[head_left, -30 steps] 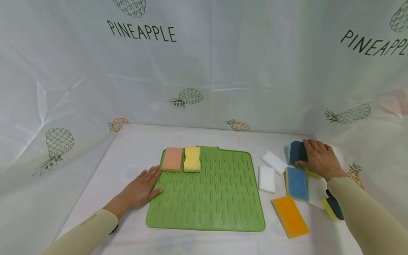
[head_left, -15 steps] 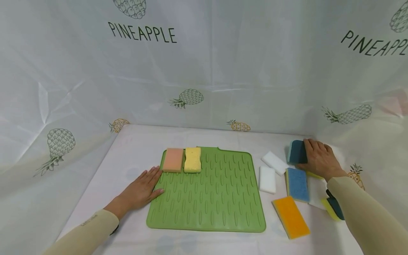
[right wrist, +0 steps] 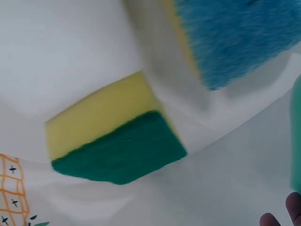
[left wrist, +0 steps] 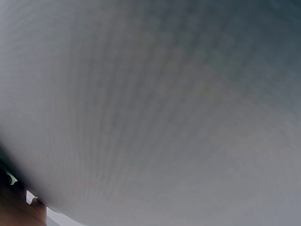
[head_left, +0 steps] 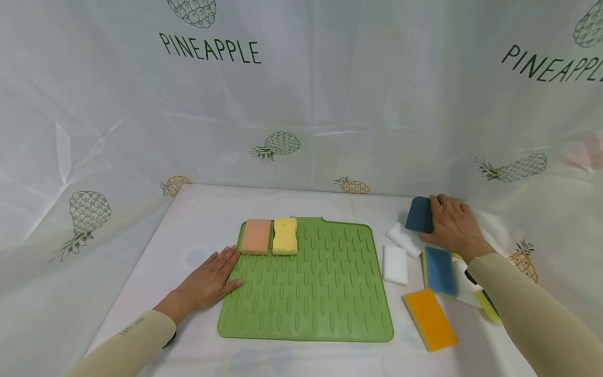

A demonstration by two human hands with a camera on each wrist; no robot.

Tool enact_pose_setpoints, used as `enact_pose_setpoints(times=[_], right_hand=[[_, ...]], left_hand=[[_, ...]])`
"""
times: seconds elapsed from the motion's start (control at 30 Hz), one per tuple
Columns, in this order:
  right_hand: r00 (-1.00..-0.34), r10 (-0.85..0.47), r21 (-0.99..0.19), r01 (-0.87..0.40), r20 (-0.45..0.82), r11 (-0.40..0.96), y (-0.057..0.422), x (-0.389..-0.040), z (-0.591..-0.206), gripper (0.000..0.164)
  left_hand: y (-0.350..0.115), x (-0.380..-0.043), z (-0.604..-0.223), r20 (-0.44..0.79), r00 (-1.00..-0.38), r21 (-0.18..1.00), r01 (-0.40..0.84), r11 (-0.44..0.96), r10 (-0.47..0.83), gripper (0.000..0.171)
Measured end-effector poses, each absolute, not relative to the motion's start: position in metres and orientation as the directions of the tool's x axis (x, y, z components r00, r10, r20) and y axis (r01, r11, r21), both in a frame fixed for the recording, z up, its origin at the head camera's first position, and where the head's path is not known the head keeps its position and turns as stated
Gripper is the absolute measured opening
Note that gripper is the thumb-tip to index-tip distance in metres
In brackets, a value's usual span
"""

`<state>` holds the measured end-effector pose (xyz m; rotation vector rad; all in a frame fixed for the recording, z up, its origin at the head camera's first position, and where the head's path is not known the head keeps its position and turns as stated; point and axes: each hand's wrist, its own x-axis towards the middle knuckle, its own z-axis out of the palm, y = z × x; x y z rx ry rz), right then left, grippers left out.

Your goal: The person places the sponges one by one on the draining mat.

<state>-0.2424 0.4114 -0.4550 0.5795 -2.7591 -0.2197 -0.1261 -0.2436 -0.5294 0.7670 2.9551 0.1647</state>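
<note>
My right hand (head_left: 454, 228) grips a dark blue sponge (head_left: 418, 214) by its right side, near the back right of the table. Its light teal edge (right wrist: 296, 136) shows at the right of the right wrist view, above two fingertips (right wrist: 294, 207). Flat on the left edge of a green ridged mat (head_left: 306, 293) rests my left hand (head_left: 207, 277), fingers straight. A pink sponge (head_left: 256, 236) and a yellow wavy-sided sponge (head_left: 285, 236) lie side by side at the mat's back left corner. The left wrist view is mostly blurred grey cloth, with part of the hand (left wrist: 21, 207) low at left.
Right of the mat lie two white sponges (head_left: 394, 264), a blue sponge (head_left: 440, 271) and an orange one (head_left: 431, 319). A yellow-and-green sponge (right wrist: 117, 136) shows in the right wrist view; my right sleeve (head_left: 532, 314) partly covers that area. A pineapple-print sheet (head_left: 301, 94) hangs behind.
My right hand has moved left and toward the back, carrying the dark blue sponge, which now tilts and overlaps a white sponge's corner. My left hand has stayed in place.
</note>
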Motion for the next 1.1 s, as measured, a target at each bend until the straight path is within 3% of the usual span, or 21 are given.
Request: enact_pose_setpoints(times=[0.6,1.1], right_hand=[[-0.857,-0.475,0.184,-0.443,0.2,0.877,0.342,-0.243,-0.456,0.117],[-0.807,-0.542,0.128,-0.527,0.235,0.84,0.264,-0.242,-0.466,0.115]], left_hand=[[-0.245,-0.129,-0.529,-0.073,-0.863,0.105,0.492,0.864,0.5,0.084],[-0.243,-0.126,-0.524,-0.079,-0.864,0.122,0.487,0.865,0.497,0.084]])
